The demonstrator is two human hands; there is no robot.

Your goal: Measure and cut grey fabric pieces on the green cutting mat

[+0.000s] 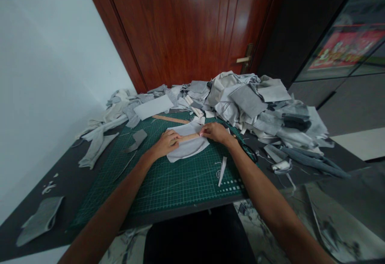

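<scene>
While one ruler (189, 137) is gripped by left hand (166, 143) and right hand (215, 132), fingers closed, one cloth (188, 151) beneath is placed well inside mat's (168, 187) near edge.

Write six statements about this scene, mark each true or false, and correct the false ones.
1. A pale cloth lies on a green mat. True.
2. Only the left hand touches the brown strip on the cloth. False: the right hand does too.
3. Another brown strip lies beyond the cloth. True.
4. The main heap of scraps sits along the near side of the table. False: along the far side.
5. A narrow white strip lies on the mat. True.
6. The door is blue. False: reddish brown.
</scene>
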